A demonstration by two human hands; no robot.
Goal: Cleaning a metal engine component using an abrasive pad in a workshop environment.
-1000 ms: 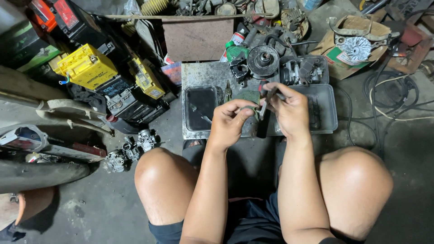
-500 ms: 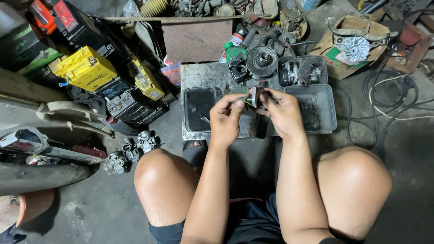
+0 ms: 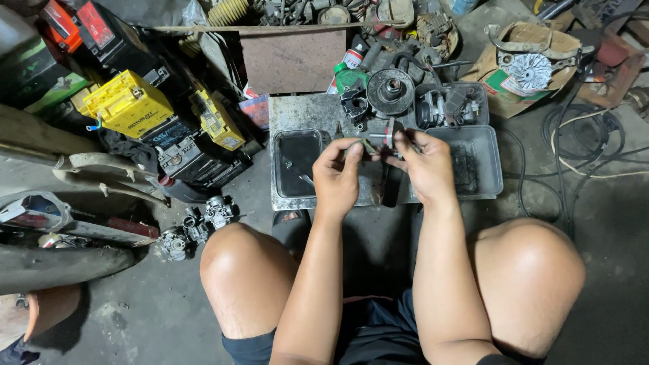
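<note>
My left hand [image 3: 339, 174] and my right hand [image 3: 424, 165] meet over a grey metal tray [image 3: 297, 115] on the floor, both gripping a small metal part [image 3: 380, 140] between the fingertips. A thin tool or pin seems to stick out by my right fingers, too small to tell. A dark strap-like piece [image 3: 391, 184] hangs below the hands. My bare knees frame the tray on both sides.
A black dish of dark liquid [image 3: 296, 162] sits on the tray's left, a grey plastic tub [image 3: 476, 162] on its right. Engine parts [image 3: 391, 91] lie behind. Yellow batteries [image 3: 127, 105] stand left, carburetors [image 3: 196, 226] near my left knee, cables [image 3: 595, 149] right.
Both hands have risen slightly and drawn closer together around the small part, moving from lower over the tray towards its far side.
</note>
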